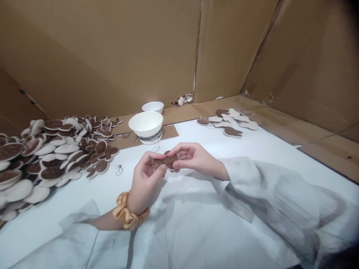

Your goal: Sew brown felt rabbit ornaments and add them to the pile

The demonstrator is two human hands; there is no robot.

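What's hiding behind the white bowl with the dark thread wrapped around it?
Behind the front bowl is another white bowl. Its rim and upper part show, but the front bowl covers much of its lower part. A brown cardboard wall stands farther back.

Brown plush piece (pixel 169 161) in both hands (pixel 145 175) (pixel 198 160)

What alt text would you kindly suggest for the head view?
A person's left hand and right hand hold a small brown fabric piece over a white tabletop. A large pile of brown and white pieces lies left, a smaller group lies right, and two white bowls stand beyond the hands.
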